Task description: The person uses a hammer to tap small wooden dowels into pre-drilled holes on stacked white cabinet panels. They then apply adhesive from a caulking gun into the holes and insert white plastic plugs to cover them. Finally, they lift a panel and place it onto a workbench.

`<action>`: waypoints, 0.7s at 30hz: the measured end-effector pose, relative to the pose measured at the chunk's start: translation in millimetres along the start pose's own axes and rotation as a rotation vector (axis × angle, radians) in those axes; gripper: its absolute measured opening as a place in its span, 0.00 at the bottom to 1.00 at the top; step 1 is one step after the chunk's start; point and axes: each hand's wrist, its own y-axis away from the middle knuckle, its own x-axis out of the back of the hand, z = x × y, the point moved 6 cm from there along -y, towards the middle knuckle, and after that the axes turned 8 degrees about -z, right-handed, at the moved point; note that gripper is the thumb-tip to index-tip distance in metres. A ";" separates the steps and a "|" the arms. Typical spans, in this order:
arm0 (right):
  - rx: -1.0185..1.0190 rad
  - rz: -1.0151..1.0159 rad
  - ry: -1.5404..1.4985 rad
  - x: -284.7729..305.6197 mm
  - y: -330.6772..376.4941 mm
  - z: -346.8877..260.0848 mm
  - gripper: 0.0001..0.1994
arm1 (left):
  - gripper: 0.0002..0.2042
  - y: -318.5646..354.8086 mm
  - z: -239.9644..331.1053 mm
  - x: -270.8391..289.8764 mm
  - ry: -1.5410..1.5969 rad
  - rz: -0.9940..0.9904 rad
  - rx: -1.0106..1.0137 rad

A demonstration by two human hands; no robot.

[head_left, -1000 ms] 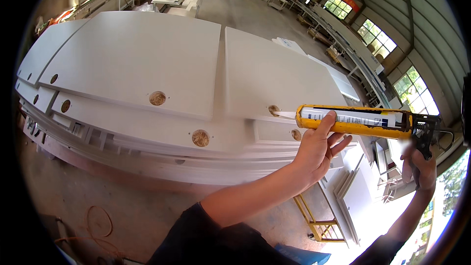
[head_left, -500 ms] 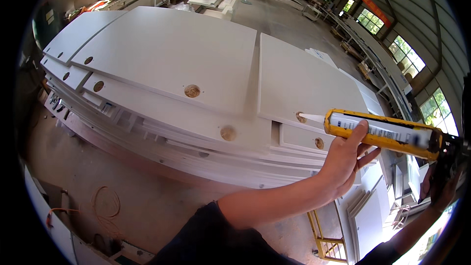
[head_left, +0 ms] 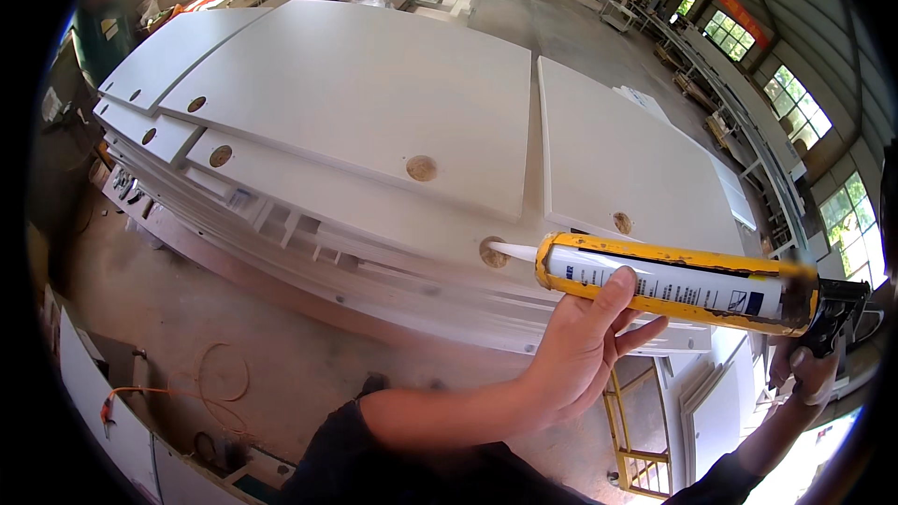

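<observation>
A yellow caulking gun (head_left: 683, 241) loaded with a white printed cartridge (head_left: 669, 288) lies across both hands, its nozzle pointing left. My left hand (head_left: 587, 341) supports the front of the barrel from beneath, thumb against its side. At the rear, my right hand (head_left: 806, 376) grips the black handle (head_left: 840, 313). The white nozzle (head_left: 516, 251) has its tip at a round bare-wood hole (head_left: 492, 253) in a lower white panel (head_left: 374, 241); whether it touches is unclear. Upper white panels (head_left: 374, 84) have similar holes near their front edges, including one (head_left: 421, 168) further back.
Stacked panels make uneven ledges along the front. A yellow metal frame (head_left: 645, 460) stands at lower right beside leaning white boards (head_left: 716, 416). An orange hose (head_left: 223, 369) coils on the floor at left. At upper left a person (head_left: 105, 33) stands behind the stack.
The caulking gun and both hands have moved left. The nozzle tip has gone from a hole in the right-hand panel to one in the lower panel. The view has shifted slightly.
</observation>
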 end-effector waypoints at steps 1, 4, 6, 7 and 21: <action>-0.045 0.026 0.041 5.0 9.7 -5.1 0.31 | 0.19 0.9 -1.2 3.0 0.053 -0.028 0.028; -0.090 0.037 0.158 9.6 31.2 -27.1 0.31 | 0.22 11.3 5.2 -8.2 0.110 -0.055 0.161; -0.137 -0.012 0.187 4.6 44.9 -50.9 0.34 | 0.21 22.1 10.2 -12.4 0.147 -0.046 0.213; -0.168 -0.069 0.167 -2.3 44.9 -64.3 0.37 | 0.19 25.6 10.0 -10.6 0.170 -0.031 0.213; -0.034 0.550 -0.159 58.8 143.3 -87.0 0.45 | 0.24 45.8 41.9 -48.1 0.115 -0.122 0.252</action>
